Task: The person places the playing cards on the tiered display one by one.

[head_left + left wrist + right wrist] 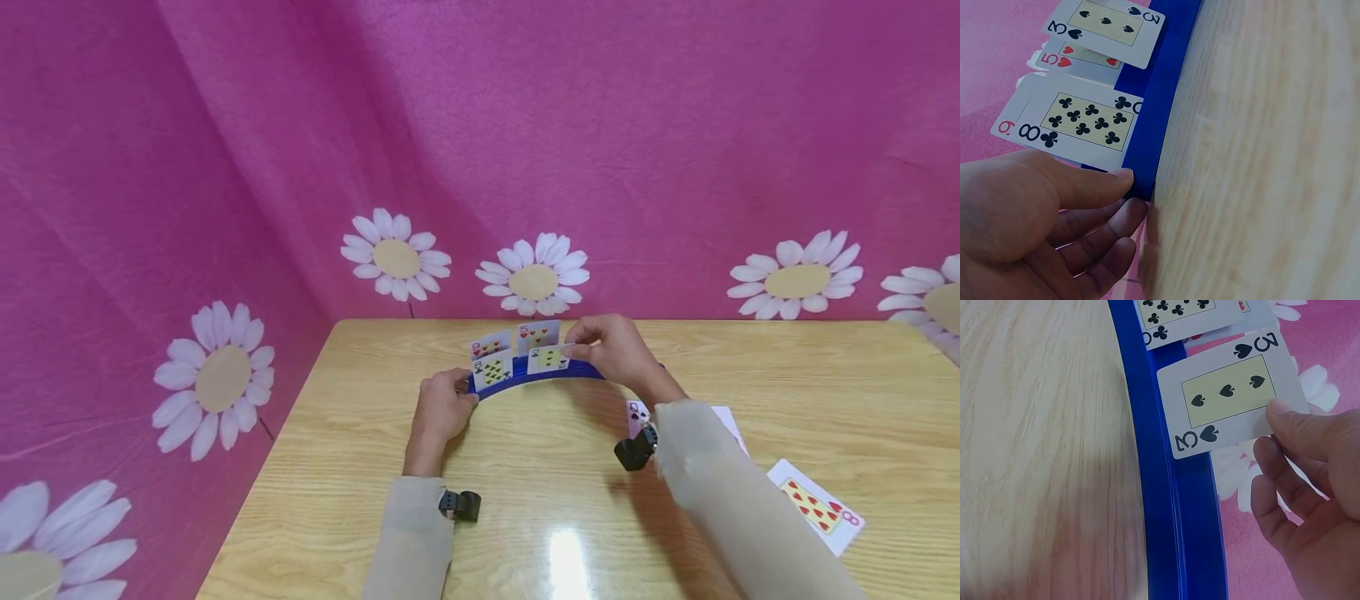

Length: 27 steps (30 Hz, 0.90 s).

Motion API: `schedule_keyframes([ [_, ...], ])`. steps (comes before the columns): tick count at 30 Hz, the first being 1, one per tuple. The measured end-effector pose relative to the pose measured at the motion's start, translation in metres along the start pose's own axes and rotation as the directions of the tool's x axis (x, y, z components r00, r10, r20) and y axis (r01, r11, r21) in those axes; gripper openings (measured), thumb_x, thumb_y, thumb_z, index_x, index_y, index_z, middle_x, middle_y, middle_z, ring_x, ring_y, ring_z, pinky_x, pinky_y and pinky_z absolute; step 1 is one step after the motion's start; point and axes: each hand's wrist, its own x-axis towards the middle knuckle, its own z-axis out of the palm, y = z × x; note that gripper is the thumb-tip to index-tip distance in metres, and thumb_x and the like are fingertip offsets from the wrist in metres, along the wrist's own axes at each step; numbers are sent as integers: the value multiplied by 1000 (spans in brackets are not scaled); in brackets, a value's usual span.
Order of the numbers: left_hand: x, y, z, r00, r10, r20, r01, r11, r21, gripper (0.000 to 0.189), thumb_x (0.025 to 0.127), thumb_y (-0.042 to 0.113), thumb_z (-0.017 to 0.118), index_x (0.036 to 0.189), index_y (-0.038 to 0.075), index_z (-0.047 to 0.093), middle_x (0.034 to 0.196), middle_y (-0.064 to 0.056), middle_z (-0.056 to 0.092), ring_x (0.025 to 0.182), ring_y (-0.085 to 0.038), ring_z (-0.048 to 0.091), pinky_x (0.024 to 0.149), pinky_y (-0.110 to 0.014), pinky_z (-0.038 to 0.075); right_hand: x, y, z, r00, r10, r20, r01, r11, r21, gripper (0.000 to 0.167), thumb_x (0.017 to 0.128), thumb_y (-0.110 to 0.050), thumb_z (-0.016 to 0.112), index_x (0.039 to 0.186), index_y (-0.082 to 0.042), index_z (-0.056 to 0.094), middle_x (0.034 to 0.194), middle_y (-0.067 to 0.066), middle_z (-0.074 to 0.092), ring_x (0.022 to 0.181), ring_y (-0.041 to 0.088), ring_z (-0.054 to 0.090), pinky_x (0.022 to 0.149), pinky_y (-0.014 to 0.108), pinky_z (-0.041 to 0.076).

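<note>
A curved blue card holder [525, 380] stands on the table with playing cards upright in it. My left hand [444, 407] grips its left end, thumb in front and fingers behind. Between thumb and fingers my right hand [617, 346] pinches the three of spades [1227, 391] by its upper right corner. That card's lower edge is right at the holder's slots, slightly tilted. To its left stands the eight of clubs [1085, 119], mostly covering a red-numbered card [1005, 128]. Behind the three of spades is the five of hearts [538, 333], partly hidden.
The eight of hearts [813, 506] lies face up at the right of the wooden table [540, 467]. Near it, a black-suited card [636, 414] and another white card [729, 427] are partly hidden by my right sleeve. A pink flowered cloth [600, 150] hangs behind the table.
</note>
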Motion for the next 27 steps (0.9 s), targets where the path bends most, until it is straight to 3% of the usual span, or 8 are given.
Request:
schedule_keyframes([
  [13,-2,1,-1,1000,2,-3,-2,1000,1,37,89,3,73,126,1,68,106,-15,71,99,-25,65,90,-41,52,6,-1,5,999,-41,-11,41,999,2,9,82,2,79,79,-3,71,80,5,71,83,25,66,74,38,50],
  [27,-1,1,-1,1000,6,-4,-6,1000,9,37,88,1,74,125,1,68,107,-15,71,95,-22,66,85,-37,54,7,2,9,1000,-7,18,6,1000,13,11,83,2,78,78,-5,72,82,4,70,84,24,64,72,36,51],
])
